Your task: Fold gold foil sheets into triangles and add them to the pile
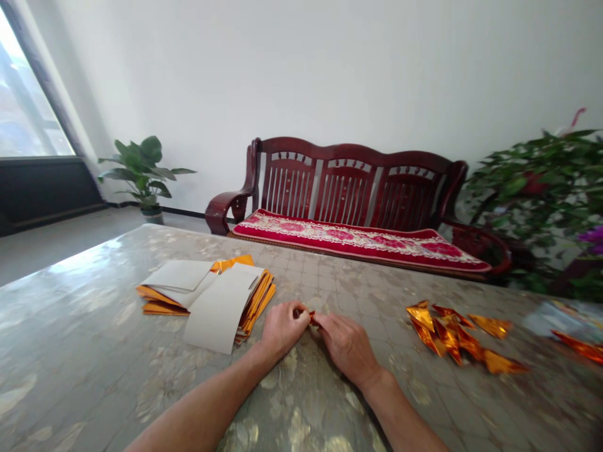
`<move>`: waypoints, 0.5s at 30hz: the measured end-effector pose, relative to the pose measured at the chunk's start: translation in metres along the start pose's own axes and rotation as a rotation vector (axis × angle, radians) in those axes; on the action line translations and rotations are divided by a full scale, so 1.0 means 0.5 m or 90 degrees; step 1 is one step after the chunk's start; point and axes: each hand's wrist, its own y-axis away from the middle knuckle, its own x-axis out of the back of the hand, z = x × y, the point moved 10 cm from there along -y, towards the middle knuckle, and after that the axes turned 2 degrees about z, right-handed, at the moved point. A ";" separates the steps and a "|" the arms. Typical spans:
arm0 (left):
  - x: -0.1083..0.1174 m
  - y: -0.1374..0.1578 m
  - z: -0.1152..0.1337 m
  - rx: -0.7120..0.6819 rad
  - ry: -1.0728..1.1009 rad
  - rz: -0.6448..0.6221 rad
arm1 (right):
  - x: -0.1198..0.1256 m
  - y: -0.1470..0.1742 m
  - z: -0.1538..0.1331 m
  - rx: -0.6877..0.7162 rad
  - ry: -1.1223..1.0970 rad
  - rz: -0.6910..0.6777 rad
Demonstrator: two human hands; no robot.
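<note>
My left hand (pixel 284 328) and my right hand (pixel 347 344) meet over the middle of the table, fingers closed. Between their fingertips is a small piece of shiny orange foil paper (pixel 312 318), mostly hidden by the fingers. Left of my hands lies a stack of foil paper sheets (pixel 221 301), pale on the upper side with orange edges showing. To the right is a loose pile of folded orange foil pieces (pixel 447 336), pointed in shape and apart from my right hand.
A patterned cover spreads over the table (pixel 117 376). At the right edge lies a clear plastic bag (pixel 565 320) beside more orange foil. Behind the table stands a dark red wooden bench (pixel 346 188) with a red cushion (pixel 353 237). Potted plants (pixel 146 166) flank it.
</note>
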 end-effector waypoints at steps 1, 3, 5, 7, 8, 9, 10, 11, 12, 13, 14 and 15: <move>0.000 -0.001 -0.003 0.007 -0.001 0.003 | 0.000 0.000 -0.004 0.012 0.012 0.003; -0.001 -0.002 -0.006 0.011 -0.002 0.005 | 0.002 0.000 -0.007 0.024 0.027 0.010; -0.002 -0.003 -0.007 0.011 0.000 0.004 | 0.004 0.000 -0.007 0.026 0.029 0.018; -0.002 -0.004 -0.007 0.010 0.006 0.002 | 0.005 0.000 -0.008 0.026 0.035 0.019; -0.002 -0.005 -0.008 0.010 0.008 0.000 | 0.005 -0.001 -0.008 0.026 0.041 0.016; -0.003 -0.005 -0.008 0.011 0.008 -0.002 | 0.005 -0.002 -0.009 0.027 0.047 0.013; -0.004 -0.006 -0.010 0.013 0.008 -0.004 | 0.005 -0.002 -0.009 0.027 0.052 0.010; -0.006 -0.006 -0.012 0.015 0.008 -0.005 | 0.005 -0.003 -0.009 0.029 0.053 0.007; -0.007 -0.007 -0.015 0.017 0.007 -0.003 | 0.005 -0.003 -0.009 0.031 0.052 0.005; -0.008 -0.008 -0.019 0.019 0.008 0.000 | 0.005 -0.003 -0.008 0.031 0.047 0.004; -0.009 -0.008 -0.021 0.017 0.012 0.004 | 0.005 -0.002 -0.007 0.031 0.041 0.005; -0.009 -0.009 -0.022 0.012 0.018 0.008 | 0.005 -0.001 -0.005 0.028 0.034 0.008</move>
